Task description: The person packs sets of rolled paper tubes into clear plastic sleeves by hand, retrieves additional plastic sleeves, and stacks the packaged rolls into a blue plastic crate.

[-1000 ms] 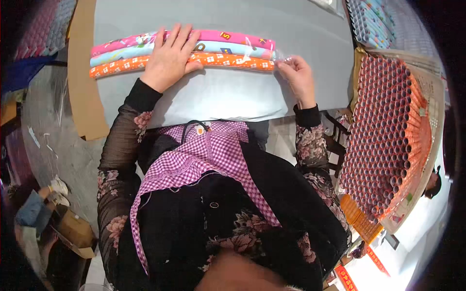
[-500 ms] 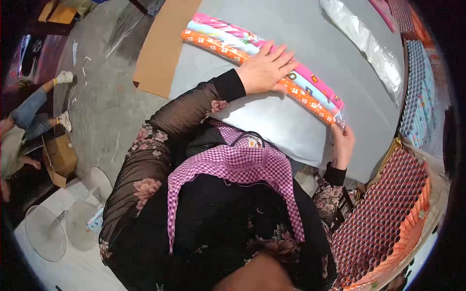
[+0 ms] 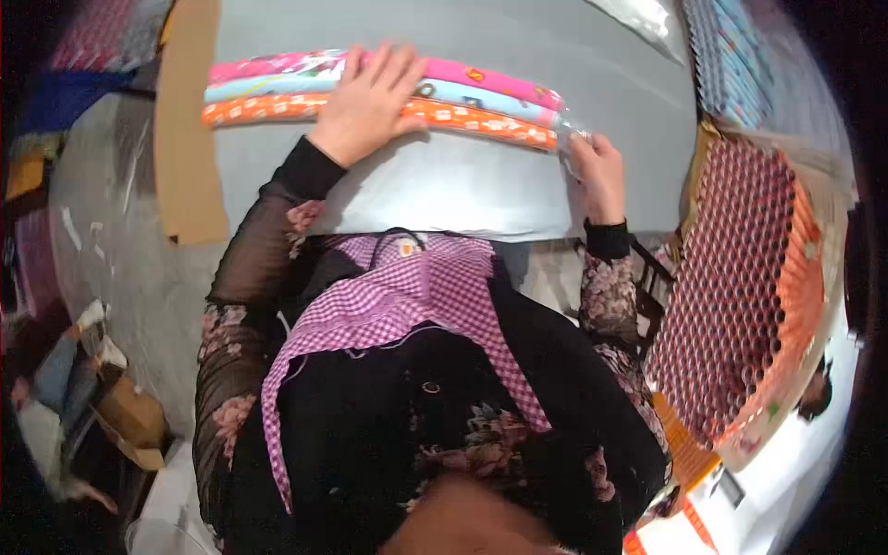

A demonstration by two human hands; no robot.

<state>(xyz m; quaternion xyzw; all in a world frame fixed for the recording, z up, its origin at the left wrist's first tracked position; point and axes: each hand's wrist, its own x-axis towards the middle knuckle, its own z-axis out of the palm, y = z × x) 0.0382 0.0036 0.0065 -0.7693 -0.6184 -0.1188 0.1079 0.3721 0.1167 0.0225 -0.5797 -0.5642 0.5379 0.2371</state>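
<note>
Three patterned rolls lie side by side on the grey tabletop [image 3: 277, 185]: a pink roll [image 3: 481, 78], a light blue roll [image 3: 499, 107] and an orange roll [image 3: 490, 126]. They look like wrapping-paper rolls in one clear plastic sleeve [image 3: 569, 128]. My left hand [image 3: 368, 104] rests flat across all three, left of their middle, fingers spread. At the rolls' right end, my right hand [image 3: 598, 171] pinches the loose end of the sleeve between thumb and fingers.
A brown cardboard sheet [image 3: 190, 157] lies along the table's left edge. At the far right is a clear plastic package [image 3: 638, 20]. Bundled red-patterned rolls [image 3: 731, 296] and blue-patterned rolls [image 3: 726, 65] stand to the right. A person [image 3: 55, 407] and a cardboard box [image 3: 129, 412] are at left.
My view has turned, so the rolls now lie nearly level across it. The left hand still presses on them and the right hand still holds the sleeve's end.
</note>
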